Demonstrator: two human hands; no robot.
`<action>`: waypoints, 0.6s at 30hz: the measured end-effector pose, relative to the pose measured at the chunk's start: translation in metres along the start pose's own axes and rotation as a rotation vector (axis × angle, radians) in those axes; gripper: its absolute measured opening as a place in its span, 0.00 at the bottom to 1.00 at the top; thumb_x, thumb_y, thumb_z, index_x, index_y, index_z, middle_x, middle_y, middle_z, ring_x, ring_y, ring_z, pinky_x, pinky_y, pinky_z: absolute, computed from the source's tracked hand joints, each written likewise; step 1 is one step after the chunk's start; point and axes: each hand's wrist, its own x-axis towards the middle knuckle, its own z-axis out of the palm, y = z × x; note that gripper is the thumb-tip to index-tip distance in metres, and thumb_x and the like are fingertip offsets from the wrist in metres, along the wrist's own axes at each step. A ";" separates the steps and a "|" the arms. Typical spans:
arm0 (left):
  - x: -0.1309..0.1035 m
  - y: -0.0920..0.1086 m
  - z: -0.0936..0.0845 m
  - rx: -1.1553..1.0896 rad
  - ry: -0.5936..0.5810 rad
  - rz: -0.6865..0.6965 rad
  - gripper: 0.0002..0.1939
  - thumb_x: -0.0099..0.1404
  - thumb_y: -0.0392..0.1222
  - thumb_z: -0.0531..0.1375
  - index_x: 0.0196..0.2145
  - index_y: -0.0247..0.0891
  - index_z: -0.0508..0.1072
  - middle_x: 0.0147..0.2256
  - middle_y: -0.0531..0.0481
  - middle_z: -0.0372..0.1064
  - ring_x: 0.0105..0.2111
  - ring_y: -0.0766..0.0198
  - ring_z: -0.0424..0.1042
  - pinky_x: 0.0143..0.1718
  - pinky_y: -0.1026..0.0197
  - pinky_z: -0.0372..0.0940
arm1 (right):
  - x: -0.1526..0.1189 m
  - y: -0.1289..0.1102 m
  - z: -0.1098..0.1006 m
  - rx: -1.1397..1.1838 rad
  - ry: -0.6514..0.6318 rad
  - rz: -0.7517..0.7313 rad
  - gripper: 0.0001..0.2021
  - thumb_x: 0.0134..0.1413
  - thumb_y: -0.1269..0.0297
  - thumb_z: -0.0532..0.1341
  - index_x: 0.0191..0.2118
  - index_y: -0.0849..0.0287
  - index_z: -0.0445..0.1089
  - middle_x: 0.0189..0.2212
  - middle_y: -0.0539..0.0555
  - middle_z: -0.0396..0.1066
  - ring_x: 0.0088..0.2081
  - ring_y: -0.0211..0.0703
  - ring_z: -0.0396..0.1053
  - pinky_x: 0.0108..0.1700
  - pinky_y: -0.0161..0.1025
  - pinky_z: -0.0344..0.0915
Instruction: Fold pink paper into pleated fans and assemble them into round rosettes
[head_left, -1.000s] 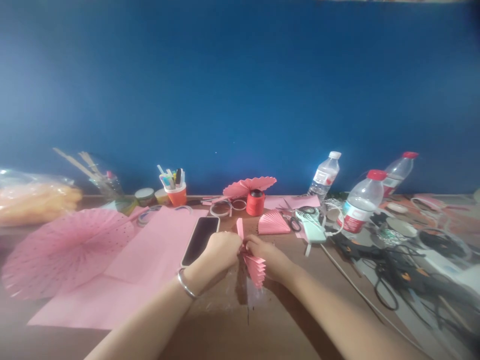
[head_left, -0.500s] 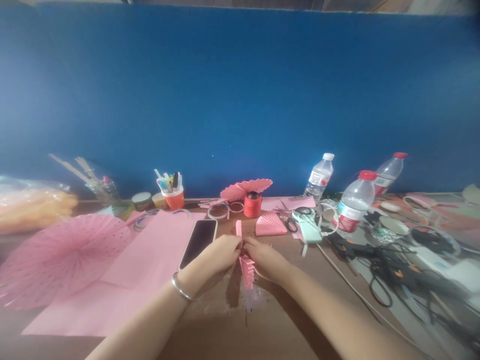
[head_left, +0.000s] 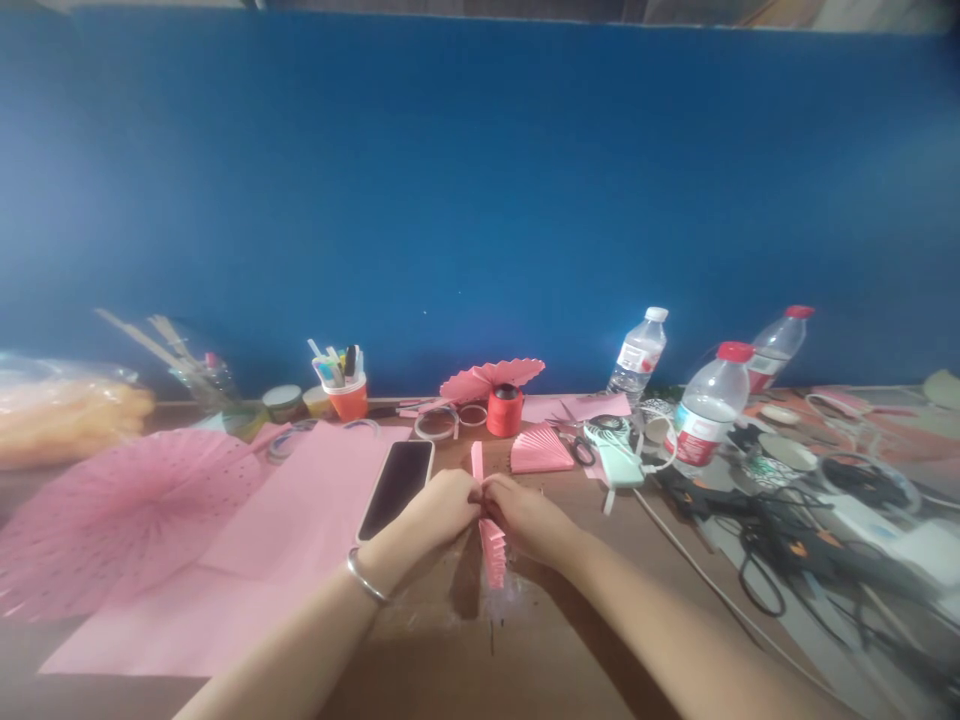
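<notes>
A strip of pleated pink paper [head_left: 493, 553] stands between my hands, pinched at its middle. My left hand [head_left: 448, 500] grips it from the left, fingers closed. From the other side my right hand [head_left: 525, 510] is closed on the same paper, its fingertips touching the left ones. The fingertips hide the pinched middle. The paper's far end rises narrow beyond my fingers, and its near end spreads slightly into folds. Just past my right hand lies a small pink folded fan [head_left: 541, 449], with dark-handled scissors [head_left: 582, 450] beside it.
A phone [head_left: 397, 488] lies by my left wrist, next to pink paper sheets [head_left: 300, 500] and a large pink paper fan [head_left: 127, 515]. Behind are a pen cup [head_left: 349, 398] and a red tape-wrapped jar [head_left: 505, 412]. Bottles [head_left: 705, 415] and tangled cables [head_left: 780, 530] crowd the right.
The near end of the pleated paper has narrowed a little and tipped slightly downward. Both hands keep their pinch, with only a tiny shift.
</notes>
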 end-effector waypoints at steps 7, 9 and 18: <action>-0.004 0.006 0.005 0.048 0.028 -0.060 0.10 0.52 0.34 0.52 0.23 0.33 0.73 0.21 0.47 0.68 0.23 0.64 0.65 0.24 0.65 0.55 | -0.001 -0.004 -0.006 0.103 0.022 0.065 0.08 0.61 0.69 0.47 0.37 0.59 0.62 0.36 0.53 0.67 0.35 0.39 0.67 0.35 0.33 0.57; -0.005 0.006 0.008 0.049 0.047 -0.062 0.11 0.54 0.34 0.51 0.25 0.33 0.73 0.22 0.47 0.68 0.24 0.63 0.66 0.26 0.64 0.56 | 0.000 -0.004 -0.007 0.157 0.036 0.061 0.08 0.60 0.70 0.47 0.36 0.59 0.62 0.36 0.53 0.67 0.36 0.38 0.67 0.36 0.33 0.58; -0.001 -0.002 0.009 -0.024 0.023 -0.045 0.09 0.50 0.35 0.54 0.22 0.34 0.74 0.20 0.49 0.68 0.21 0.67 0.64 0.23 0.66 0.54 | -0.002 -0.005 -0.018 0.085 0.283 -0.020 0.10 0.56 0.74 0.48 0.39 0.61 0.65 0.39 0.57 0.66 0.42 0.43 0.64 0.43 0.37 0.58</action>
